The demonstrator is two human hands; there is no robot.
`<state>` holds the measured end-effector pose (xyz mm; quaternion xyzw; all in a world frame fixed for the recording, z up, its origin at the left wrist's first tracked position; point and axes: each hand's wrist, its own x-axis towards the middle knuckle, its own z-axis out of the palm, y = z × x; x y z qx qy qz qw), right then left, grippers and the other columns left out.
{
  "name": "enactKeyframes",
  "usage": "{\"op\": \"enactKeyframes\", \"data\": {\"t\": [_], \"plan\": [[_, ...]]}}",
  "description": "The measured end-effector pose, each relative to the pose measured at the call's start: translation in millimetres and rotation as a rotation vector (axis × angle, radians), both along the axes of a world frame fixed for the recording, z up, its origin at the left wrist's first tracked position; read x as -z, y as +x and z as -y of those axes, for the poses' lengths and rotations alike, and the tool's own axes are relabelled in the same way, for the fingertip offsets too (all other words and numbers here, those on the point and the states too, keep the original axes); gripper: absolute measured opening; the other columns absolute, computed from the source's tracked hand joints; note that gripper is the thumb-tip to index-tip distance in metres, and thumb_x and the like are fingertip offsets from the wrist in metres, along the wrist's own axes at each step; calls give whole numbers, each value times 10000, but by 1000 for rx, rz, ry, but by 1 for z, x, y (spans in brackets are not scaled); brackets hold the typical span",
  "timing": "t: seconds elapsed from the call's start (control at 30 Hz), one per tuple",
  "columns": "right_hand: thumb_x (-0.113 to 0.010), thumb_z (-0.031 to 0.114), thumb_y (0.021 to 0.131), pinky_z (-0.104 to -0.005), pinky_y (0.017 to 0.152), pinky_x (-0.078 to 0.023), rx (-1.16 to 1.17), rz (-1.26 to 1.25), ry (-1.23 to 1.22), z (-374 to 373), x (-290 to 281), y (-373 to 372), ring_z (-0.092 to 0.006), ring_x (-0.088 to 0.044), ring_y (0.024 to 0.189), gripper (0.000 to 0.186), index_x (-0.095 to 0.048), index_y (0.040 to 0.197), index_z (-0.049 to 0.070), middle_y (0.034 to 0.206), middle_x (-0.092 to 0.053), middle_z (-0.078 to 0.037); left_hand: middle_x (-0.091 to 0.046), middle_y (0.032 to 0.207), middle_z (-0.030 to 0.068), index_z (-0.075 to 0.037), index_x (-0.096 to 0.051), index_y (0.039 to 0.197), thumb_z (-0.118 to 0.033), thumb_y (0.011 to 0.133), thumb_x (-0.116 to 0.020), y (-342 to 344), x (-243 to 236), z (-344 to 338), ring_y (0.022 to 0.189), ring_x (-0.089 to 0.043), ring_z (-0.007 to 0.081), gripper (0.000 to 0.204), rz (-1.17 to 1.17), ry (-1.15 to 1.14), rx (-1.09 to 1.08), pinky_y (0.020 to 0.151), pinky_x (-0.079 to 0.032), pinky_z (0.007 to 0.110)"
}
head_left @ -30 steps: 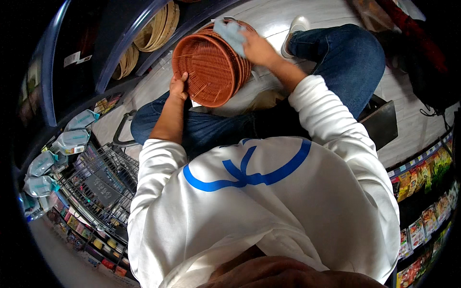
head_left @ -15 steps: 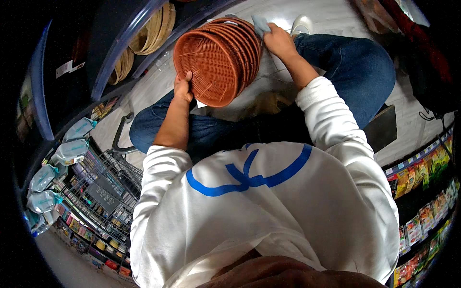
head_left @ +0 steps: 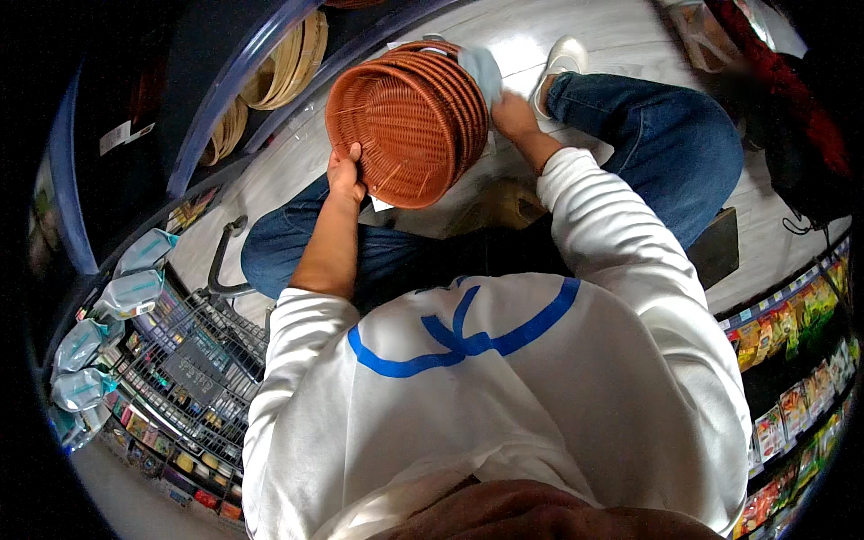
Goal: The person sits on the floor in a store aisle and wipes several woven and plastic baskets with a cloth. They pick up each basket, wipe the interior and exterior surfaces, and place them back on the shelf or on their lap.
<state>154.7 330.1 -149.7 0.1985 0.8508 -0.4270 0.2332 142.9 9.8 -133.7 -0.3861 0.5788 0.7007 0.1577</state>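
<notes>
A: Containers?

B: Brown baskets [head_left: 391, 130], round and woven, nested several deep. The front one shows its woven floor and wall. A dark shelf [head_left: 216, 103] at far left bears pale baskets [head_left: 301, 61], also nested. A wire cart [head_left: 238, 360] stands at left; I cannot tell whether the goods seen through its mesh lie inside or behind it.

A: Place and heading of the brown baskets?

B: Between the hands, just beyond the left leg [head_left: 288, 236]. The front mouth faces left and up toward the person. The long axis of the nest runs left to right, slightly farther off at the right end.

A: Hands?

B: The left hand [head_left: 346, 174] grips the front rim at near left, thumb over the edge. The right hand [head_left: 515, 117] is closed on a grey-blue cloth [head_left: 481, 74] at the rims' right side; the cloth is blurred, its contact uncertain.

A: Labels?

B: A white tag [head_left: 382, 204] shows under the near rim, illegible. A dark plate [head_left: 192, 370] on the cart bears pale marks. Printed packets [head_left: 770, 432] stand at right.
</notes>
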Motion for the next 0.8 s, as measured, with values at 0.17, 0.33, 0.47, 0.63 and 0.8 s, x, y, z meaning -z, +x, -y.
{"op": "enactKeyframes", "data": {"t": [0.17,0.33,0.47,0.63,0.8], "plan": [[-464,214,816,-416,835,-463,-793,72,307,-14,44,18,-374,-589,970,319,-657,953,1,1031,-621,-228,-574,1138,108,-71,-494,1168,-40,880,-554,-2,-14,-10,992,-574,287,296,30,-54,-1,846,-503,447],[-452,202,799,-400,926,-426,416,-246,-196,-20,-24,-40,-402,-542,1041,418,-567,1154,13,1131,-571,-240,-563,1169,110,-75,-483,1186,-49,881,-550,-2,-12,-10,1017,-565,300,313,14,-3,13,856,-497,459],[-447,184,821,-413,979,-371,49,-353,-165,15,-52,-39,-380,-480,1127,406,-551,1196,64,1227,-500,-234,-560,1174,111,-67,-482,1183,-52,890,-536,1,-12,-10,1025,-561,304,298,-3,4,23,856,-495,460],[-478,200,808,-428,921,-407,84,-24,-73,-1,-9,16,-389,-506,1070,389,-553,1136,6,1104,-551,-228,-577,1112,108,-76,-487,1148,-18,880,-541,-1,-15,-11,970,-577,285,279,11,16,11,812,-515,444],[-502,431,862,-365,779,-458,622,315,-717,3,-7,26,-271,-591,921,516,-561,1135,-3,951,-634,-132,-544,1122,111,-121,-404,1186,-61,827,-632,4,-17,-17,992,-551,293,429,17,-143,-37,787,-511,479]]}}
